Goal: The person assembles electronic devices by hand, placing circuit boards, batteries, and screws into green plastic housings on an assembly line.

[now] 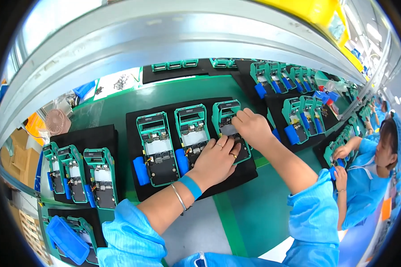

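Three green-framed device housings lie side by side on a black mat [247, 174]: a left housing [155, 147], a middle housing [190, 129] and a right housing [226, 107]. Each has a white panel inside and a dark lower part; blue pieces hang at the left and middle ones. My left hand [214, 160] lies bent over the lower part of the right housing, fingers closed against it. At that housing's right edge, my right hand [255, 128] is closed in a pinch. Whatever its fingertips hold is hidden.
More housings [100, 173] stand on mats to the left, others [300, 118] to the right. A blue tray [67, 239] sits at lower left, near a small fan [57, 121]. A metal beam [187, 38] crosses above the green bench. At right, a co-worker [365, 173] handles similar parts.
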{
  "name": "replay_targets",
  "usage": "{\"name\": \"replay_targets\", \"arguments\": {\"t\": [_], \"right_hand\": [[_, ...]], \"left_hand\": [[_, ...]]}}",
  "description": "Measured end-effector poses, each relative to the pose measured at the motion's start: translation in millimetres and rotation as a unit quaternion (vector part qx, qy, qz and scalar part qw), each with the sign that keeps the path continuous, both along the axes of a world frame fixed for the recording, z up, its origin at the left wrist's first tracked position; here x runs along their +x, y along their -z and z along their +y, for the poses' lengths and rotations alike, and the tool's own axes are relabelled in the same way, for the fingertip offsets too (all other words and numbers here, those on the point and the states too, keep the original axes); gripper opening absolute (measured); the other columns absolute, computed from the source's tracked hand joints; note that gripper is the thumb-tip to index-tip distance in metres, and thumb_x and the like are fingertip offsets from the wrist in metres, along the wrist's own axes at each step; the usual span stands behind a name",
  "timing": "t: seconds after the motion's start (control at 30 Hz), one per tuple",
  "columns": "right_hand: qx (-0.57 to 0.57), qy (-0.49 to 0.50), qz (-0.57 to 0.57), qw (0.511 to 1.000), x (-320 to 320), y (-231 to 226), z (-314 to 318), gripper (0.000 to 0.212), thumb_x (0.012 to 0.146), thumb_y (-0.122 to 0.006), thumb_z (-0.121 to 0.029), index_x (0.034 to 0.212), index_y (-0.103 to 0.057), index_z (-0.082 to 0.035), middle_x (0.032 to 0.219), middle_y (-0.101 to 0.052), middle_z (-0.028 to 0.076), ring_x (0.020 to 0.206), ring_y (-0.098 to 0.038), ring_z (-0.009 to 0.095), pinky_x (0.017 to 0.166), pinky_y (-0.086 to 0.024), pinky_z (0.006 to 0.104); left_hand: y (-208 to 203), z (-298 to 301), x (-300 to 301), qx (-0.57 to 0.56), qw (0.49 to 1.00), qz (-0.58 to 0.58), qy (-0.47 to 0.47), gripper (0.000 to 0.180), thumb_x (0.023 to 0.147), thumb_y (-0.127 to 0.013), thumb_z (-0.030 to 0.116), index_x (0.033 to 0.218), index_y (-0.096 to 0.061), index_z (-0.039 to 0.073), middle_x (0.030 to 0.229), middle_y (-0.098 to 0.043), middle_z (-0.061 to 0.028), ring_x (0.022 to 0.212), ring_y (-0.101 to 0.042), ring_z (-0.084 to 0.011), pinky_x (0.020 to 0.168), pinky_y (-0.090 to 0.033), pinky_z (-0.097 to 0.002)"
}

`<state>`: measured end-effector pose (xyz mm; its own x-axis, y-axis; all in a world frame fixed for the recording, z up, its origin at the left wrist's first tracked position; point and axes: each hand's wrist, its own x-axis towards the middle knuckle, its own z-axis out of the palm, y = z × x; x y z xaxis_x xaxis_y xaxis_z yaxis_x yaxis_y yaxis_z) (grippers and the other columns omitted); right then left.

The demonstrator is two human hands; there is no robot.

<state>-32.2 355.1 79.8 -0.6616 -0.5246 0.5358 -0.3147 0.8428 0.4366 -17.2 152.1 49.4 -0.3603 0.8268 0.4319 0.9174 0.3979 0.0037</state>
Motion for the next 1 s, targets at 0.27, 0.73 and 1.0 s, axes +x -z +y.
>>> {"name": "replay_targets", "arguments": {"t": [0.27,0.73,1.0], "right_hand": [[-0.448,0.13,-0.193,0.863,65,22,28,0.016,0.093,-0.064,-0.018,0.097,-0.057,-0.004,0.094,-0.065,0.016,0.084,-0.065,0.036,0.071,-0.052,0.0416],[-0.624,0.162,-0.222,0.732,73,59,-2,0.065,0.102,-0.037,-0.053,0.098,-0.067,0.005,0.1,-0.067,0.029,0.103,-0.062,0.045,0.088,-0.047,0.0496],[-0.714,0.198,-0.153,0.654,153,41,-16,0.043,0.1,-0.049,-0.037,0.087,-0.061,0.003,0.084,-0.064,0.023,0.082,-0.062,0.039,0.076,-0.047,0.0457]], "left_hand": [[-61,-103,29,0.18,0.976,-0.043,-0.118,0.076,0.076,-0.077,0.026,0.142,-0.046,0.005,0.149,-0.033,-0.0257,0.136,-0.033,-0.046,0.114,-0.027,-0.0526],[-7,-222,2,0.315,0.617,-0.678,-0.247,0.052,0.087,-0.055,0.006,0.138,-0.045,0.001,0.102,-0.06,-0.0038,0.085,-0.06,-0.015,0.065,-0.049,-0.0299],[-21,-210,75,0.334,0.703,-0.6,-0.185,0.045,0.081,-0.053,-0.004,0.125,-0.05,0.006,0.092,-0.058,-0.0002,0.081,-0.057,-0.0111,0.063,-0.047,-0.0254]]}}
